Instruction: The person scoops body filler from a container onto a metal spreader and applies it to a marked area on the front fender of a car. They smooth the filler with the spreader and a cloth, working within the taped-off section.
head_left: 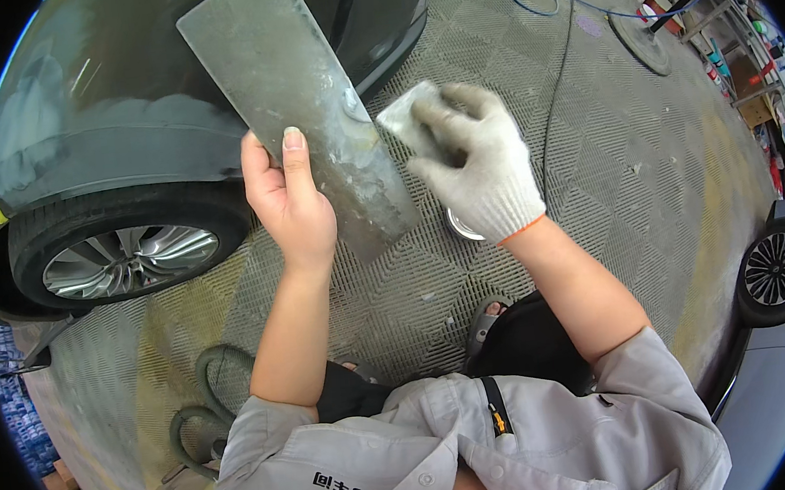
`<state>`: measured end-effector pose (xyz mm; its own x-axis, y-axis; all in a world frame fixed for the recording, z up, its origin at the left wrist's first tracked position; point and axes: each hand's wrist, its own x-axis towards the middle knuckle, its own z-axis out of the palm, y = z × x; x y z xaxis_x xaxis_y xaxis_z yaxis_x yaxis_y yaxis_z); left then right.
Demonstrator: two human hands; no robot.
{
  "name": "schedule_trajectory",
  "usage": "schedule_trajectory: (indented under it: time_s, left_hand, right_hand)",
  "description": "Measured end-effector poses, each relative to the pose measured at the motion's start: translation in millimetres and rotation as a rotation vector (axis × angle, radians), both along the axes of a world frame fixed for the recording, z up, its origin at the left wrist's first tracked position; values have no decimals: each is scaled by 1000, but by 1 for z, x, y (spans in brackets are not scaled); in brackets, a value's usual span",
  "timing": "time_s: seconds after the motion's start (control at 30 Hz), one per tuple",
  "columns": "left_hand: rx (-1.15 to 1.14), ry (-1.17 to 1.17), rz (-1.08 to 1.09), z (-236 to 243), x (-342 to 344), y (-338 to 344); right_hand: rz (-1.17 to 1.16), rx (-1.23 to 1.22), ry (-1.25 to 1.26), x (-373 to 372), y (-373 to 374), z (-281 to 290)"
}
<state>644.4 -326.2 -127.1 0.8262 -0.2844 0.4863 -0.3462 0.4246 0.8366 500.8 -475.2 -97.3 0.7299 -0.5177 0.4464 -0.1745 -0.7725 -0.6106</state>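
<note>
Gray plate (289,77), top corner cut off; right hand (484,167) partly hides scraper (402,116)

Watching remotely, I had the dark grey curved metal car (151,149) on the left, the flat grey rectangular plate (304,89) in front of it, and the white-gloved right hand (483,158) right of that. A round silvery-rimmed container (462,228) sat partly behind the glove, against the grey ribbed floor (616,244). The pale blue metal car (765,390) stood far right.

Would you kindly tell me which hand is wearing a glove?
The right hand, in a white glove with an orange edge, holding the small flat tool; the left hand is bare and holds the large grey plate.
</note>
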Motion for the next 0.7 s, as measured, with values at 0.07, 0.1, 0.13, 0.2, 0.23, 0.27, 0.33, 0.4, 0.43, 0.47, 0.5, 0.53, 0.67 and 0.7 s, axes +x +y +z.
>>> schedule_trajectory:
  time_s: [0.07,0.1,0.13,0.2,0.23,0.27,0.33,0.4,0.43,0.47,0.5,0.53,0.67,0.7]
  left_hand:
    - [32,-85,14,-4,0,1]
    - [76,-130,40,-6,-2,1]
    - [119,-176,66,-8,-3,1]
    - [161,-283,113,-10,-6,0]
    - [191,-309,138,-10,-6,0]
    - [222,-329,171,-10,-6,0]
    - [127,-203,58,-8,-7,0]
    - [45,-118,-58,-6,-9,1]
    - [8,-95,-30,-6,-11,2]
    - [-30,-78,10,-5,-10,2]
    - [-63,-82,35,-5,-10,3]
    - [-17,-126,125,-3,-4,3]
    - [-40,-196,174,4,15,11]
    - [-43,-197,195,6,17,12]
  right_hand:
    - [-43,9,-214,0,-3,3]
    - [-49,-86,-263,0,-3,4]
    - [49,-56,-172,-1,-3,6]
    - [237,8,-20,-4,1,8]
    - [272,71,96,-6,1,9]
    - [222,122,14,-8,2,10]
    - [179,234,-128,-9,3,10]
    - [270,456,-172,-8,4,8]
    - [303,589,-151,-6,5,6]
    - [328,735,-54,-4,6,3]
    - [299,536,45,-3,4,1]
    - [245,468,46,-3,3,-1]
    - [232,764,-185,-8,-15,-4]
    - [203,1002,-243,-10,-17,-4]
